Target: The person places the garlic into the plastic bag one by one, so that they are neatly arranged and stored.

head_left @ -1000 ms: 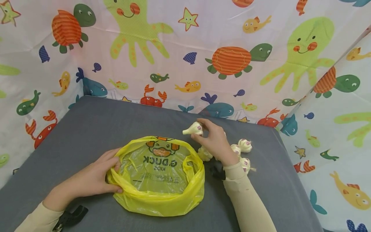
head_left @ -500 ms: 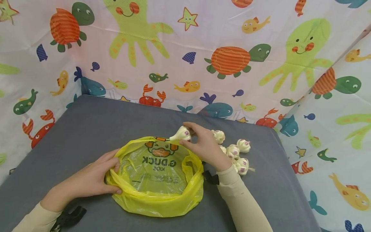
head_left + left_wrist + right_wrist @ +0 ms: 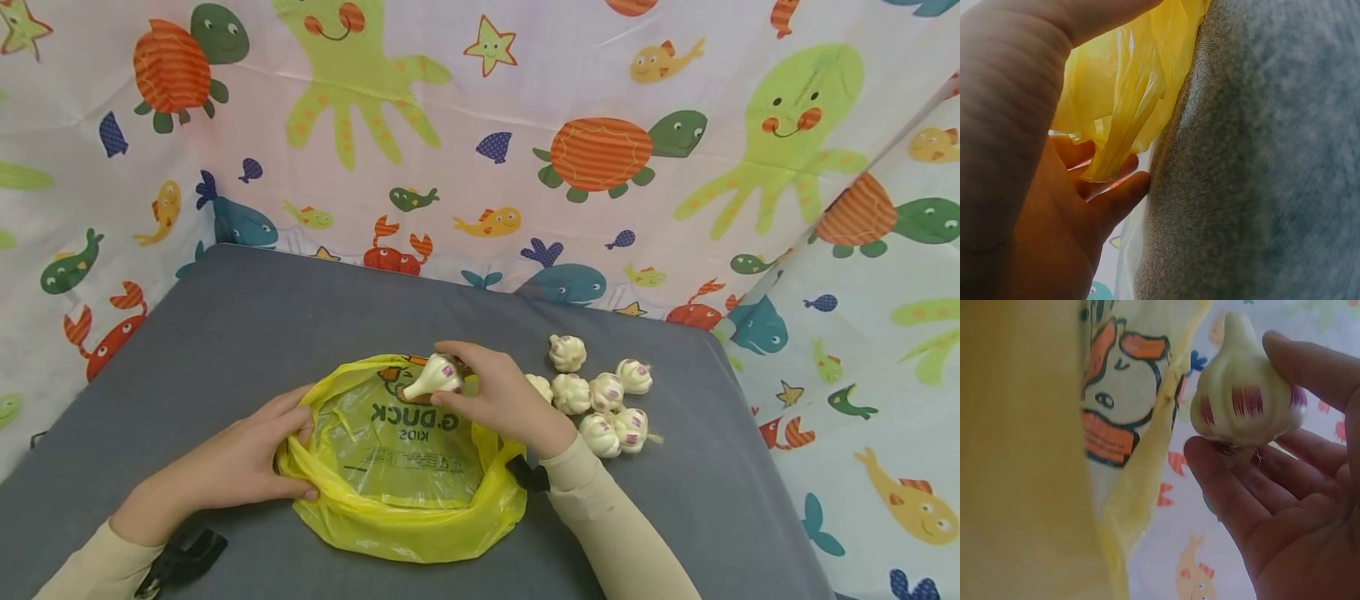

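A yellow plastic bag [image 3: 408, 533] stands with its mouth spread wide, a duck print showing on its inner far side. My left hand [image 3: 225, 458] holds the bag's left rim, fingers at the far part and thumb at the near part. In the left wrist view, folds of the yellow bag [image 3: 1129, 94] hang between thumb and fingers. My right hand [image 3: 498, 396] pinches a garlic bulb [image 3: 438, 375] over the far right part of the bag's mouth. Its stem points left in the head view. The right wrist view shows purple streaks on the bulb [image 3: 1244, 400], between thumb and fingertips.
Several more garlic bulbs [image 3: 572, 393] lie grouped on the grey table [image 3: 300, 308], right of the bag. Black wrist straps [image 3: 191, 558] are on both arms. A curtain [image 3: 450, 100] printed with sea animals encloses the back and sides.
My right hand has carried the garlic bulb left and toward me, from beyond the bag's far right rim to over its mouth. The left hand stays on the rim.
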A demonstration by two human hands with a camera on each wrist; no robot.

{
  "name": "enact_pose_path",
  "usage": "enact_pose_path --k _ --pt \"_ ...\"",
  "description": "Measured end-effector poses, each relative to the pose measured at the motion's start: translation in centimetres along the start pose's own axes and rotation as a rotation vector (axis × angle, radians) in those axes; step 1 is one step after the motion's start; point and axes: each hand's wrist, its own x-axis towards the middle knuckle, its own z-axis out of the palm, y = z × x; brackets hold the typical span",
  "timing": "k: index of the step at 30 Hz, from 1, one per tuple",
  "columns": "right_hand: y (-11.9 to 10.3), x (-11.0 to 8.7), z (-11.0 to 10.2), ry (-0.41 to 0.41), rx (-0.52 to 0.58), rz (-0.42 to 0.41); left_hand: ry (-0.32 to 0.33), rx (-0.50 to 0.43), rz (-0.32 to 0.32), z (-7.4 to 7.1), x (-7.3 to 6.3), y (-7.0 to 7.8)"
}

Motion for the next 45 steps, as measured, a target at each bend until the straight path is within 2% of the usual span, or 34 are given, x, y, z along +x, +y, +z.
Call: enact_pose_path --k 9,23,39,45 --pt "0.2 0.2 0.9 -0.127 0.014 0.033 0.0 0.003 -0.006 -0.1 0.0 0.4" --pt "1.3 0.3 2.2 -0.147 0.05 0.0 -0.009 0.014 -0.012 0.0 0.1 0.5" --pt "1.8 0.4 2.9 -0.192 0.033 0.042 -0.011 0.021 -0.012 0.0 0.2 0.5" --pt "2.0 0.5 3.1 -0.2 0.019 0.034 -0.019 0.028 -0.024 -0.2 0.1 0.8"
